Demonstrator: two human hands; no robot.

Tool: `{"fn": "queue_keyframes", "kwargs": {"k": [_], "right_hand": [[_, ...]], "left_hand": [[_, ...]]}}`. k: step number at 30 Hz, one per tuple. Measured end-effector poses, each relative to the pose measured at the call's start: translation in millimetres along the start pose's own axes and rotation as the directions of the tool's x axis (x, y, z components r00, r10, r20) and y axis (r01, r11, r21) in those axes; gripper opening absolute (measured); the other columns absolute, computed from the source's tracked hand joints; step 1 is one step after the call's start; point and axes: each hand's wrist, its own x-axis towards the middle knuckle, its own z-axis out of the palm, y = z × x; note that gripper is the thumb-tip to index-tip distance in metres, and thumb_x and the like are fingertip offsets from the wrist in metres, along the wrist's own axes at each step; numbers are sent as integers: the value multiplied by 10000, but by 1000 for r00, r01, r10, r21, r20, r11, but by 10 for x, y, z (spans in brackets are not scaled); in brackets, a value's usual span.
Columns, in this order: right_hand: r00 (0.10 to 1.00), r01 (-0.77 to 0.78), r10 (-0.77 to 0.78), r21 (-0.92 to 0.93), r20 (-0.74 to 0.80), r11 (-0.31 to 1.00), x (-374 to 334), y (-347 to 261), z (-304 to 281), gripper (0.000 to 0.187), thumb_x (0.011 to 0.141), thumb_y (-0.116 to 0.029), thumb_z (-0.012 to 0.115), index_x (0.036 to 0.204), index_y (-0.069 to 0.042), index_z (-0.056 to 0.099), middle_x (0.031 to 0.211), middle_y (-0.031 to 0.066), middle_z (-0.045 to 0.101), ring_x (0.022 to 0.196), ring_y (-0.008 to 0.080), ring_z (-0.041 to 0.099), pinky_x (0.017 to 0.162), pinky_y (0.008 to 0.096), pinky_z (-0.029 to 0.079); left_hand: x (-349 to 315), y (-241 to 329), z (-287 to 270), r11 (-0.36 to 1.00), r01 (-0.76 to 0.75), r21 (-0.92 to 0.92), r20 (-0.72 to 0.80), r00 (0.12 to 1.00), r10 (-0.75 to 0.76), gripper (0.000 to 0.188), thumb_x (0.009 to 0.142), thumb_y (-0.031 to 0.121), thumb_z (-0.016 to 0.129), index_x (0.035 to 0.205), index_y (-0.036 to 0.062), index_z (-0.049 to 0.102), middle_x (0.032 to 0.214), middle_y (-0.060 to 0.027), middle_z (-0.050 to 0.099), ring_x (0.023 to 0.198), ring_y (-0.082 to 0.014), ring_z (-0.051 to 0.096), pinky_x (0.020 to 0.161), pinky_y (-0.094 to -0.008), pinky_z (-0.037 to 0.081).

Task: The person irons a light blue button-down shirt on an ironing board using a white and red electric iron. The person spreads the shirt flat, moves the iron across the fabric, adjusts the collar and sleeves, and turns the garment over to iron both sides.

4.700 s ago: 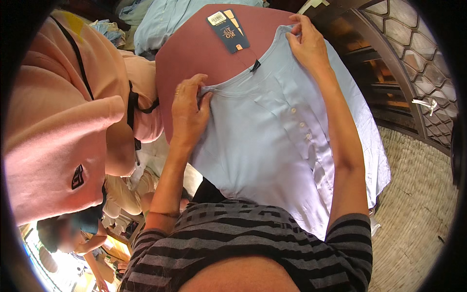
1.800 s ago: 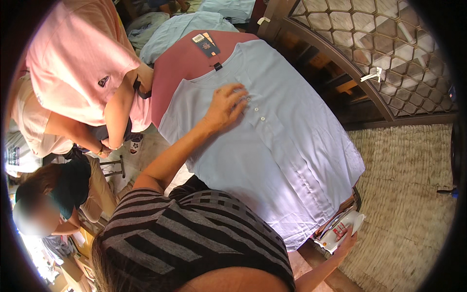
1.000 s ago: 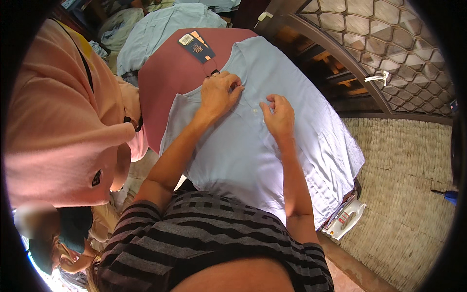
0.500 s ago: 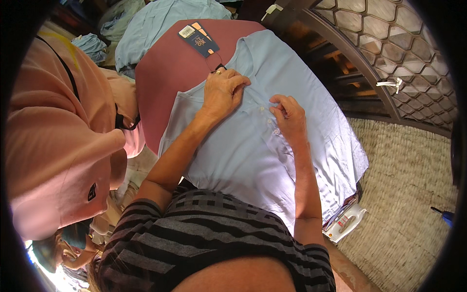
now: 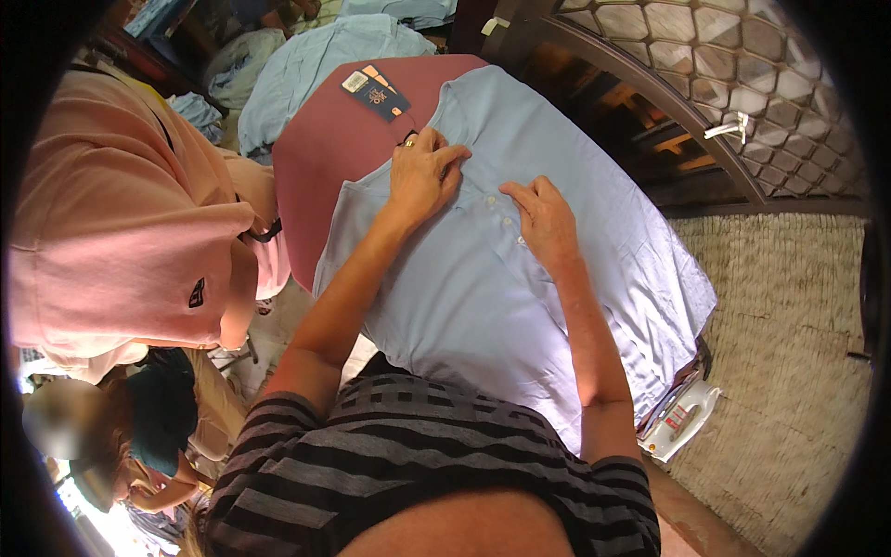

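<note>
A light blue buttoned shirt (image 5: 445, 278) lies spread over a maroon-covered board (image 5: 311, 148), its neckline toward the far end. My left hand (image 5: 425, 178) is closed on the fabric near the neckline, thumb and forefinger pinching the front. Just right of the small white buttons, my right hand (image 5: 548, 223) has its fingers bent and fingertips pinched at the front opening; the fabric between them is hard to see. Dark blue and orange hang tags (image 5: 376, 93) lie on the board beyond my left hand, joined by a thin cord.
A white iron (image 5: 680, 420) stands beside the board at the lower right. A person in a pink top (image 5: 139, 223) is close on the left, another person (image 5: 162, 413) farther back. More blue garments (image 5: 325, 70) lie beyond the board. A metal lattice gate (image 5: 715, 84) stands at right.
My right hand has moved slightly left and its fingertips have come to the shirt front by the buttons. My left hand keeps its hold near the neckline. The view has shifted a little.
</note>
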Motion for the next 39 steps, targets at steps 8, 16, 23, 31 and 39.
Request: {"fn": "queue_keyframes", "kwargs": {"k": [8, 16, 23, 31, 39], "right_hand": [[993, -88, 89, 20, -81, 996, -369, 26, -323, 383, 883, -66, 615, 1261, -127, 637, 1112, 144, 582, 1045, 335, 564, 926, 431, 460], [594, -790, 483, -354, -643, 501, -3164, 439, -1858, 474, 931, -257, 675, 1328, -17, 580, 1352, 210, 537, 1258, 361, 506, 1066, 458, 411], [287, -944, 810, -10, -512, 329, -4895, 762, -2136, 482, 964, -374, 606, 1260, 6, 617, 1086, 191, 672, 930, 331, 642, 799, 438, 508], [327, -673, 917, 624, -229, 396, -4587, 1265, -2360, 353, 985, -323, 623, 1066, 19, 589, 733, 62, 603, 542, 94, 502, 484, 286, 415], [223, -862, 901, 356, -373, 361, -3872, 644, -2689, 334, 993, -375, 607, 1011, -41, 603, 589, -39, 497, 419, 37, 394, 355, 242, 285]], "left_hand": [[-31, 92, 125, 992, -62, 112, -71, 995, 70, 262, 702, 66, 719, 881, 248, 781, 965, 12, 556, 925, -223, 511, 776, -395, 375], [-134, 57, 32, 947, -152, 285, -63, 982, 176, 131, 741, 172, 718, 849, 206, 784, 1021, 45, 616, 947, -216, 527, 828, -406, 343], [-116, 132, 138, 968, -14, 251, 13, 1000, 11, 191, 808, 316, 726, 951, 196, 771, 1064, 50, 675, 1055, -191, 546, 856, -410, 351], [-124, 191, 119, 983, 58, 176, -33, 998, -53, 375, 714, 452, 783, 1009, 221, 771, 1102, 42, 660, 1068, -230, 531, 893, -450, 357], [-110, 90, 25, 987, 42, 152, 41, 998, -49, 422, 683, 475, 802, 1011, 212, 770, 1037, 7, 613, 1051, -255, 521, 893, -452, 360]]}}
